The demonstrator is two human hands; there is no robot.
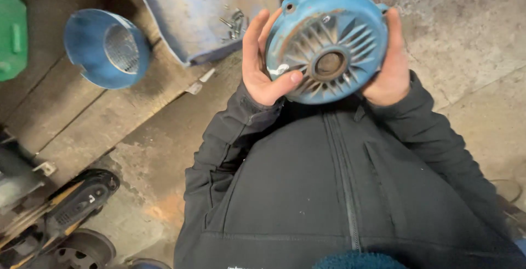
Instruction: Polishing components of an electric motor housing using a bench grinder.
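Rough grey concrete floor [471, 44], stained and cracked, fills the head view, with worn wooden planks [93, 115] running along its left side. Held up in front of the person's dark zipped jacket [339, 192] is a round blue motor end cover [327, 44], a cast metal disc with chipped, rust-streaked paint. Its ribbed inner face is turned toward the camera, so its axis points roughly up at the viewer, tilted slightly; being circular, it has no clear long side. Radial fins fan out from a rusty central bearing hole [330, 65], and small bolt lugs stick out at the rim. The left hand [266, 63] grips the cover's left edge: its fingers are fairly straight and rise along the rim, while the thumb folds across the lower ribbed face, touching it. The right hand [392, 63] clasps the right edge, palm against the rim, its fingers wrapped behind the disc and mostly hidden. Both hands are closed around the cover with no gap showing. On the planks to the left lies a blue fan shroud [107, 47], a smooth cup-shaped shell lying on its side with a perforated metal grille inside. Beyond the hands sits a blue-grey pad [186, 11] carrying a small heap of bolts [234, 23]. A black wheeled machine [66, 214] occupies the lower left corner.
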